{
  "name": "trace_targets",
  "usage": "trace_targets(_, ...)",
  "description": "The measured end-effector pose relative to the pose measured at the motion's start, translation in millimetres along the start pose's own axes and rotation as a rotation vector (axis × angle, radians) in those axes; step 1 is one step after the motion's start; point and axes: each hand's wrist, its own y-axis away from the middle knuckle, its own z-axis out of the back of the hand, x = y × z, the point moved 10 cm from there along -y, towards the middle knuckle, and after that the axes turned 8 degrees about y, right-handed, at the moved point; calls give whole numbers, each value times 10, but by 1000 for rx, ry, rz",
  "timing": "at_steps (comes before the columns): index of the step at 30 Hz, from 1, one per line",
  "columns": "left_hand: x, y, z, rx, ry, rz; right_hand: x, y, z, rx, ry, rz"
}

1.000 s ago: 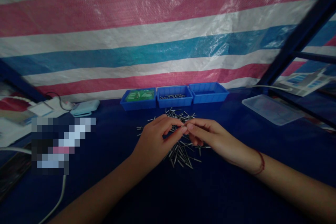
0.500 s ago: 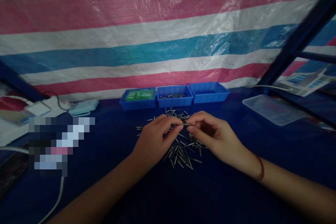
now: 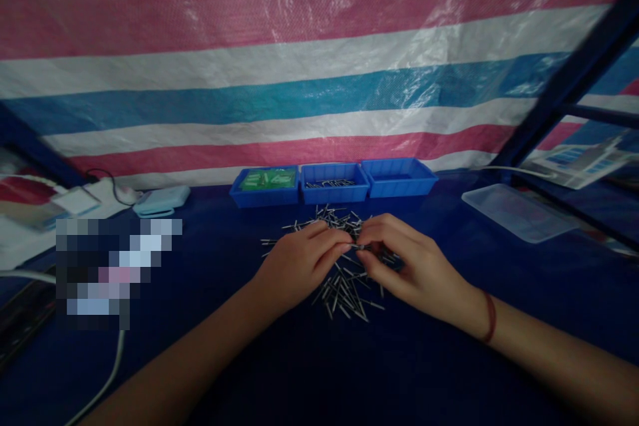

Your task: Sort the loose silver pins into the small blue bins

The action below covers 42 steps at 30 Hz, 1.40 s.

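Thumb and forefinger of my left hand (image 3: pixel 304 259) pinch a small metal piece that looks like a blind rivet (image 3: pixel 360 247). Its near end sticks out to the right of those fingertips. Curled about that end is my right hand (image 3: pixel 417 256), thumb and forefinger at the rivet, the other fingers bent behind. Under and around both hands spreads a loose pile of similar rivets (image 3: pixel 344 293), thin dark pins with silvery ends. Part of the pile is hidden by the hands.
Three blue bins stand along the back: one with green-bagged parts (image 3: pixel 264 197), one with some rivets (image 3: pixel 334 194), and a right one (image 3: pixel 399 188). A translucent lid (image 3: pixel 519 213) lies right. A light-blue case (image 3: pixel 162 201) and a white cable (image 3: pixel 120 359) are left.
My fingertips were together a second ago; then the right fingers drew apart, showing the rivet between them. Now they are bent round its right end, slightly lower. The left hand keeps its pinch.
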Motion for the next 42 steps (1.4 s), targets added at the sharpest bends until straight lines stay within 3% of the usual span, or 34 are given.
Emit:
trace_targets(2,-14,0,-66,63,-41,-9,33,-19,-35,53,123,60)
trace_targets(5,22,-9,-53,59,-95,30,-17,-119,-21,68,266,91)
trace_targets(11,251,-10,95,-2,-197,148,-378,-625,104,-76,368,-33)
trace_targets(16,407,25,80,33,-212,148,-711,-1104,-166,-38,501,-142)
trace_targets(20,420,42,-3,107,-232,136,-803,-1243,-367,12,530,-152)
trace_targets(23,386,41,-27,128,-238,126,-763,-1124,-342,22,531,-147)
trace_targets(28,389,29,-7,131,-309,126,-743,-648,-135,41,481,-133)
trace_targets(34,532,26,40,170,-313,174,-1117,-127,70,7,350,-254)
trace_targets(38,531,16,4,209,-225,144,-1266,-46,144,-40,303,-336)
trace_targets(42,526,13,-59,235,-198,138,-1189,-77,121,-28,269,-294)
